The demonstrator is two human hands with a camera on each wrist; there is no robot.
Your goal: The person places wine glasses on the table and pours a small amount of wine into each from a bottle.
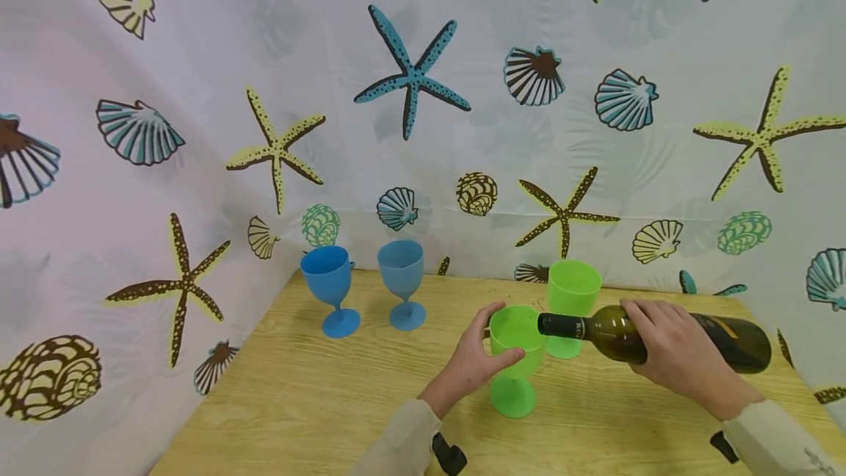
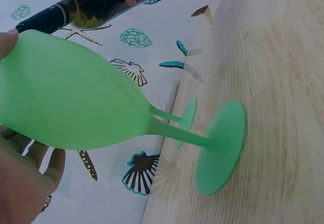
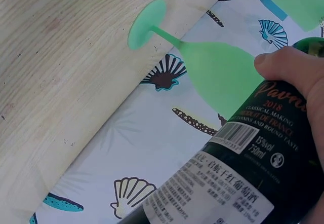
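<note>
Left hand (image 1: pixel 472 358) gripping near green cup (image 1: pixel 529 367), right hand (image 1: pixel 681 351) clamped on bottle (image 1: pixel 611 333), mouth at cup's 3 o'clock rim. Likely pour stage; flow not visible. Far green cup (image 1: pixel 573 291) (1 o'clock), blue cups (image 1: pixel 401 274) (10 o'clock): untouched.

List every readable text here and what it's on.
On the bottle:
"Pav…", rest unclear
"2018"
"CLASSICAL MAKING"
"DE FRANCE"
"TANNINS AND ROUND TASTE"
"15%vol"
"750ml"
White sticker: "干红葡萄酒"
Too small or blurred: the sticker's other print, neck label.
</note>
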